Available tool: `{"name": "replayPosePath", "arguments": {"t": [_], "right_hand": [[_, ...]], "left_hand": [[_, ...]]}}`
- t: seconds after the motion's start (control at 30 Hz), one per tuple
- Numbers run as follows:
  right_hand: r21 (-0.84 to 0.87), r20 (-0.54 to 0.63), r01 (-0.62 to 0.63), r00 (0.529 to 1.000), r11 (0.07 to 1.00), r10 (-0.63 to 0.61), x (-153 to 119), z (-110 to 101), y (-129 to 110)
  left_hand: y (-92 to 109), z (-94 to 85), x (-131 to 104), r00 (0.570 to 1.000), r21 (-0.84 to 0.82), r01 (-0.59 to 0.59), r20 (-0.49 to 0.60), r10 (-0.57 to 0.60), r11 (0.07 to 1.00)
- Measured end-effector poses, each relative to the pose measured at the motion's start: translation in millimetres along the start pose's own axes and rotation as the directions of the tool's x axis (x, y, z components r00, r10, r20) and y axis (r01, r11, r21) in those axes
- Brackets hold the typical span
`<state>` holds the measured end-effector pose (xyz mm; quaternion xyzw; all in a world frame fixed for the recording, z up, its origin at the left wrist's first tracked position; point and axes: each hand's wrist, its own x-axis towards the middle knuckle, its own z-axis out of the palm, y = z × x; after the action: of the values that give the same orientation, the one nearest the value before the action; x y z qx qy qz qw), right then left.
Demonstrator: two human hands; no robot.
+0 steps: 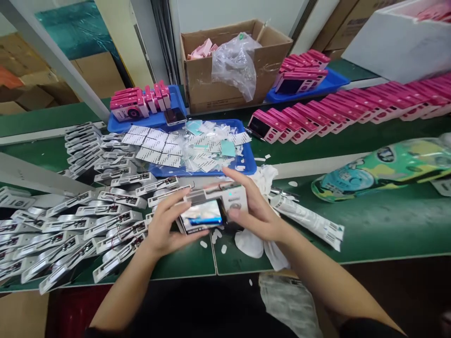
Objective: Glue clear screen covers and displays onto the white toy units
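Note:
Between my two hands is a small white digital camera [236,198], its lit screen [204,215] facing me and showing a picture with a blue band. My left hand [164,225] grips its left end, fingers on top and thumb below. Around its right end curls my right hand [255,211], with the thumb on the back by the buttons and a finger reaching over the top. A small green light shows near the buttons. Behind the camera lies a blue tray [249,157] with sticker sheets and film scraps.
Rows of open white camera housings [81,230] cover the left bench. Pink cameras [303,117] line the right, with more on a blue tray [112,124] at back left. A cardboard box [200,89] stands behind. White cloths [250,243], a white tube [306,216] and a green bag [384,169] lie rightward.

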<state>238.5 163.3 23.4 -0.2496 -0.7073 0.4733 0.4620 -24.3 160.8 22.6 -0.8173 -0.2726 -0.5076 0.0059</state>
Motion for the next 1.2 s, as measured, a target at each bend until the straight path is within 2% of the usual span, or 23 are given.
{"name": "replayPosePath", "arguments": {"t": [0.13, 0.27, 0.37, 0.47, 0.63, 0.83, 1.03, 1.2], "right_hand": [[0.039, -0.047, -0.023, 0.999, 0.999, 0.024, -13, 6, 0], [0.240, -0.091, -0.082, 0.990, 0.967, 0.106, -18, 18, 4], [0.311, -0.115, -0.117, 0.980, 0.943, 0.160, -20, 25, 10], [0.292, -0.149, -0.132, 0.972, 0.947, 0.181, -22, 28, 15], [0.178, -0.195, -0.115, 0.969, 0.977, 0.150, -24, 29, 20], [0.235, -0.160, -0.058, 0.982, 0.970, 0.098, -21, 29, 19], [0.287, -0.164, -0.131, 0.969, 0.949, 0.183, -18, 27, 25], [0.301, -0.126, -0.131, 0.976, 0.945, 0.175, -18, 26, 23]], "left_hand": [[8, 3.6, -6, 0.999, -0.050, 0.012, 0.032, -0.010, 0.999], [9, 3.8, -8, 0.997, -0.070, 0.031, 0.076, -0.026, 0.997], [7, 3.0, -9, 0.994, -0.067, 0.033, 0.102, -0.026, 0.997], [5, 3.9, -10, 0.994, -0.061, 0.033, 0.109, -0.026, 0.998], [3, 7.3, -13, 0.994, -0.082, 0.065, 0.091, -0.058, 0.994], [4, 6.3, -14, 0.994, -0.076, 0.035, 0.105, -0.027, 0.996], [4, 10.1, -16, 0.995, -0.058, 0.055, 0.086, -0.050, 0.997], [5, 8.9, -14, 0.991, -0.052, 0.074, 0.111, -0.067, 0.996]]}}
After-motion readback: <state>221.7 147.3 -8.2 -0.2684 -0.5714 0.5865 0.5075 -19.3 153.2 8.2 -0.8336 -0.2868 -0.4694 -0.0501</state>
